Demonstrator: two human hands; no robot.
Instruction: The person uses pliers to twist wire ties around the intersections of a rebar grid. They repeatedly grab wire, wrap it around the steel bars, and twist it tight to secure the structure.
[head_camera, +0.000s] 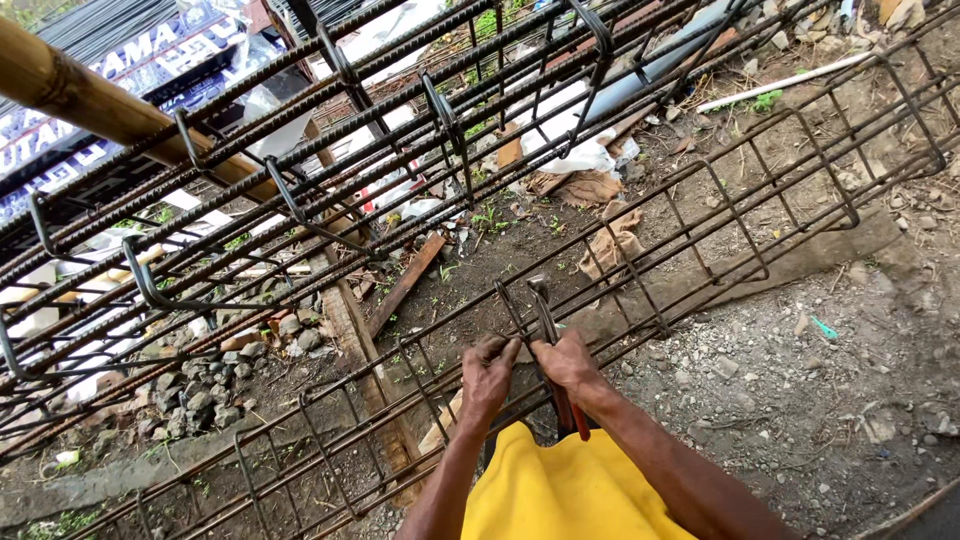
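At the upper left of the frame a bamboo pole (90, 100) runs under a raised rebar cage (330, 170), its stirrups hooked over the long bars. Below it, at the lower left, lies a heap of stones (215, 385), and a wooden plank (405, 285) slants across the dirt nearer the middle.

In the lower middle our left hand (488, 375) is curled, fingertips pinching at a joint of the lower rebar cage (700, 235), which stretches from the bottom left to the upper right. Just beside it, our right hand (568, 362) is closed round a pincer tool (547, 315), whose head sits at that same joint; its red handle shows below the wrist. We cannot make out any tie wire there.

We judge the cage heavy and stiff, rough rather than slippery, best gripped on a long bar next to a stirrup. To the right the ground is bare gravel (830, 400).
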